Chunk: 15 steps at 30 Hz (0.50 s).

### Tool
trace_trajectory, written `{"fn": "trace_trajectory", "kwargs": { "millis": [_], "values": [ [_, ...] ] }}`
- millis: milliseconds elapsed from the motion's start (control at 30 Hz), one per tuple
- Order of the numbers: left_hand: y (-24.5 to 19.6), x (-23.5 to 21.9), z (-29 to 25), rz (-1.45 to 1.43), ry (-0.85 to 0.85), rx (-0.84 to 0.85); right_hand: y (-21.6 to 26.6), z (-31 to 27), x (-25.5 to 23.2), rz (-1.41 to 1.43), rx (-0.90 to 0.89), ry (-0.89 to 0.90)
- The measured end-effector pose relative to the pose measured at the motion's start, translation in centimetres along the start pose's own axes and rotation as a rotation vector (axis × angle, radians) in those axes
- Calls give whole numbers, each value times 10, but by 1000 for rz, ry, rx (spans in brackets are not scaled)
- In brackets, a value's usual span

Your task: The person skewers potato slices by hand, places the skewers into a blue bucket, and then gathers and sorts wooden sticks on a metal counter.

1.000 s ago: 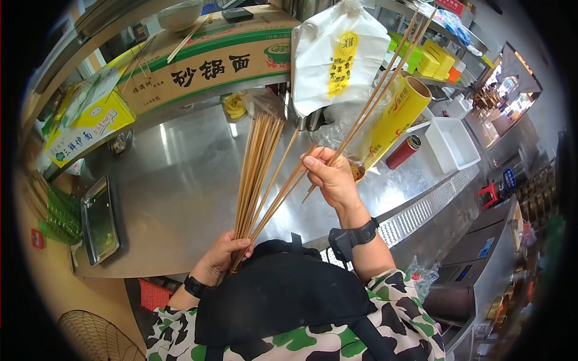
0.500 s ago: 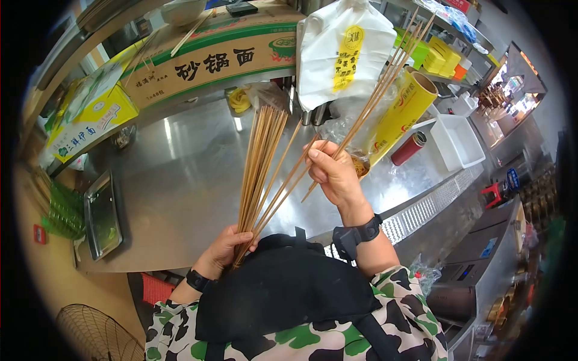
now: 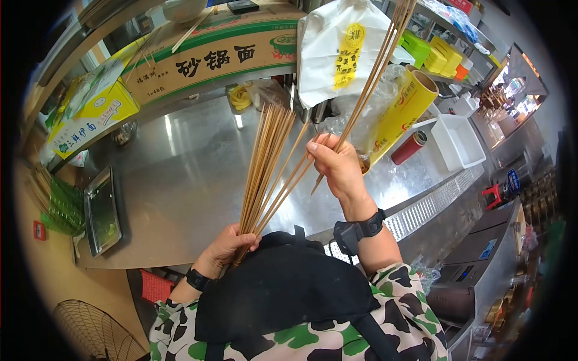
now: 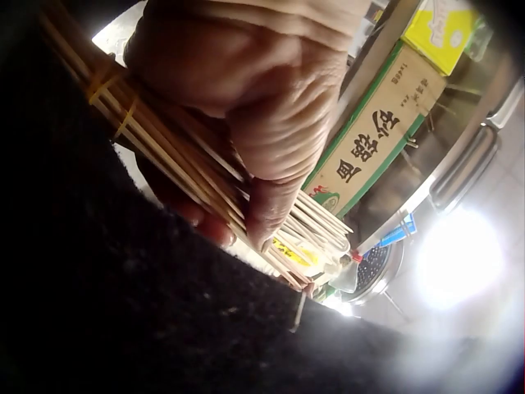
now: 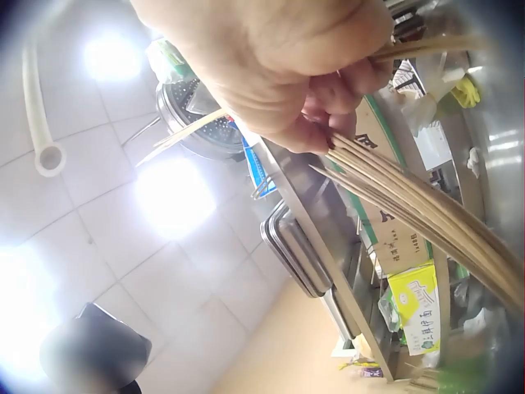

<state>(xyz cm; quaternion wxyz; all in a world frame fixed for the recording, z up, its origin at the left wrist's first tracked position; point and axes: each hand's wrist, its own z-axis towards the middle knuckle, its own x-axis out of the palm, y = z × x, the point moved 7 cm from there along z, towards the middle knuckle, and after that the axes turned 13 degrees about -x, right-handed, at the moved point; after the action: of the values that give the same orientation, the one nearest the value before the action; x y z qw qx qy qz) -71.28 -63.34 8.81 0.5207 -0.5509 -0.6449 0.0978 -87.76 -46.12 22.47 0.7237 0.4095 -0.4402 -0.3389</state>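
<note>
The left hand grips a fanned bundle of thin wooden sticks near its lower end, close to the black apron. In the left wrist view, the thumb of the left hand lies across the sticks, and yellow bands circle them. The right hand pinches the tips of a few sticks that lean out from the bundle. It also holds several long sticks that point up and right. The right wrist view has the right hand at the ends of the sticks.
A steel counter lies beyond the hands. Along its back stand a cardboard box, white bags and a yellow roll. To the right are a red flask and a white bin; a metal tray is at left.
The long sticks in the right hand have swung more upright, their tops shifting left. Both hands keep their grip on the sticks, and the bundle has shifted slightly right.
</note>
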Motion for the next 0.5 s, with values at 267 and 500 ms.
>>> {"fn": "trace_trajectory", "kwargs": {
  "millis": [267, 500],
  "values": [
    [-6, 12, -7, 48, -11, 51, 21, 12, 12, -32, -61, -2],
    [2, 13, -17, 54, 4, 76, 77, 43, -22, -42, -280, -125]
  ]
}}
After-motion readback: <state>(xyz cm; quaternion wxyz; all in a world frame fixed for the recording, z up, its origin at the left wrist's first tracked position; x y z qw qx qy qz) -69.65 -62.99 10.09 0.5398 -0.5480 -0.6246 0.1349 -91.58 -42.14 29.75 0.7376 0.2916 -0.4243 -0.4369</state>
